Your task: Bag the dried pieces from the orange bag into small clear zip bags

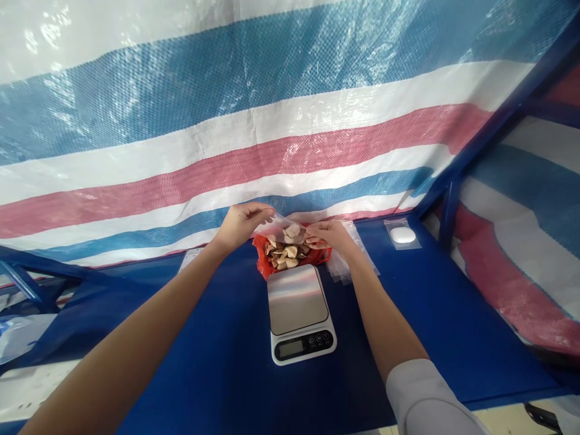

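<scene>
A clear plastic bag (273,227) is stretched between my two hands, above a red plastic bag (261,258) full of pale brown dried slices (286,255). My left hand (244,223) pinches the clear bag's left edge between thumb and fingers. On the other side, my right hand (330,235) has its fingers closed on the clear bag's right edge. A pale slice (292,231) shows between the hands; I cannot tell whether it lies inside the clear bag or behind it. Just in front of the red bag stands a kitchen scale (299,305) with a bare steel plate.
Several flat clear zip bags (343,269) lie under my right forearm. Farther right, a white rounded object (402,235) rests on another clear bag. A white item (190,258) sits behind my left forearm. Striped sheeting (254,145) hangs along the blue table's (217,356) back edge.
</scene>
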`<state>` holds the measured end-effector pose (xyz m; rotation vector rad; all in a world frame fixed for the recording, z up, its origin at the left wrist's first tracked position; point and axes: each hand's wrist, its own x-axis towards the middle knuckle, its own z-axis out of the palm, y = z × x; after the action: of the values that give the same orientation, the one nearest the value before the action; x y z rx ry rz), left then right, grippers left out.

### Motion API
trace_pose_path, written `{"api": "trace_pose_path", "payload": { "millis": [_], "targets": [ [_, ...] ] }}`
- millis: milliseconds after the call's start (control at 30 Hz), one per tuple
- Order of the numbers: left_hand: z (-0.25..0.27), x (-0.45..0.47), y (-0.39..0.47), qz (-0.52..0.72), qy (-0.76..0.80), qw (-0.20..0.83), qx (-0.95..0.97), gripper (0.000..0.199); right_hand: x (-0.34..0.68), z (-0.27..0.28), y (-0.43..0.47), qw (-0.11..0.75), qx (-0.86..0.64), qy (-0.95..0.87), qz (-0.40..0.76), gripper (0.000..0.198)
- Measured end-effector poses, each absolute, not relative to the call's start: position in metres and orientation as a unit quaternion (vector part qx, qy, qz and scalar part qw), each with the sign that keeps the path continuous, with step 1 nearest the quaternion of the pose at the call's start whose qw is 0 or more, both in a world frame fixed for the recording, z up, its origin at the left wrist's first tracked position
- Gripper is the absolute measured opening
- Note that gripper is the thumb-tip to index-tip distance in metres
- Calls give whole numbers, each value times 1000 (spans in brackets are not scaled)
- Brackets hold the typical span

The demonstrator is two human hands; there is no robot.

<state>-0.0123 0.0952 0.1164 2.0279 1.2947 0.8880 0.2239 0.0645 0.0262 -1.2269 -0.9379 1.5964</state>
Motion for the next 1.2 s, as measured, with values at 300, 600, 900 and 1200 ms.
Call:
{"api": "trace_pose_path", "payload": {
  "millis": [300, 600, 900, 1200],
  "targets": [
    [110, -17, 95, 321, 470, 317, 759, 45, 219, 26, 63, 414, -525, -399, 627, 14],
    [107, -28, 94, 294, 497, 299, 760, 51, 223, 23, 65, 425, -476, -398, 659, 9],
    [110, -24, 94, 300, 456, 308, 779, 48, 219, 16, 67, 459, -460, -409, 641, 13],
    [108, -22, 93, 289, 445, 335, 779, 47, 206, 21, 62, 445, -440, -479, 615, 33]
  ]
}}
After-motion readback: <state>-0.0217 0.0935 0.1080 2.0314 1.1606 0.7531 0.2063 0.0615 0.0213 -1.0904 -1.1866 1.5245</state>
